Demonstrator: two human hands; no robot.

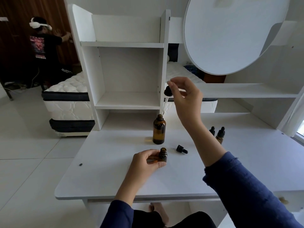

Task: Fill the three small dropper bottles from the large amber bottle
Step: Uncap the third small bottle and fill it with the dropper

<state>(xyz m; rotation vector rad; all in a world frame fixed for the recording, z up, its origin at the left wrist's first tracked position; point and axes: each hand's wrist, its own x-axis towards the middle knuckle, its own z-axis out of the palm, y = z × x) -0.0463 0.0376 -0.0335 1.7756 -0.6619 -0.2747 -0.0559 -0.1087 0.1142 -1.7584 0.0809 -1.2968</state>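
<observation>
Two capped small amber glass dropper bottles (217, 133) stand at the right of the white desk top (102, 175), well apart from the work, presumably kept clear until their turn. A third small amber bottle, uncapped (163, 155), stands near the desk's centre; the left hand (145, 163) closes around its left side, thumb and fingers against the glass, apparently steadying it so the narrow mouth stays upright. Its black dropper cap (181, 149) lies on its side just beside it. Behind stands the large amber glass bottle (159, 130), open. The right hand (184, 94) is raised above it, wrist bent downward, thumb and forefinger pinched on the rubber bulb of a black-collared glass pipette (167, 97), the remaining fingers loosely curled. The pipette hangs slightly tilted, its tip at the large bottle's mouth; whether the tip is inside the neck cannot be told. The liquid level in the pipette is not discernible.
</observation>
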